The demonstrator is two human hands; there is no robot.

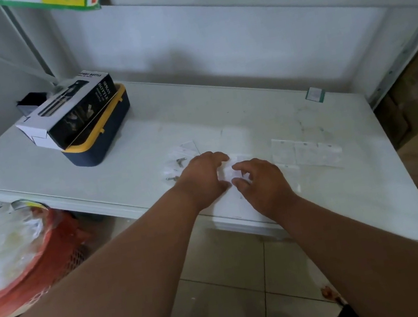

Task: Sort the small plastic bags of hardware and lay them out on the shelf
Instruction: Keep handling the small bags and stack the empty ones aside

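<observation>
Both hands work near the shelf's [127, 172] front edge: the left hand [202, 177] and right hand [260, 183] meet over one small bag [228, 172], fingers curled and pinching it between them. Just left lie more bags [181, 156] (metal bits inside). Toward the right edge, a neat row of bags [306, 153]. At the back left corner, a spray bottle box [69, 109] rests on a navy-and-yellow case [104, 137].

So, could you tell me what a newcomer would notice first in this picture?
Two bare forearms reach in, the left hand and right hand meeting over a small clear bag near the white shelf's front edge. Far left, a black spray bottle box lies on a navy, yellow-rimmed case.
</observation>
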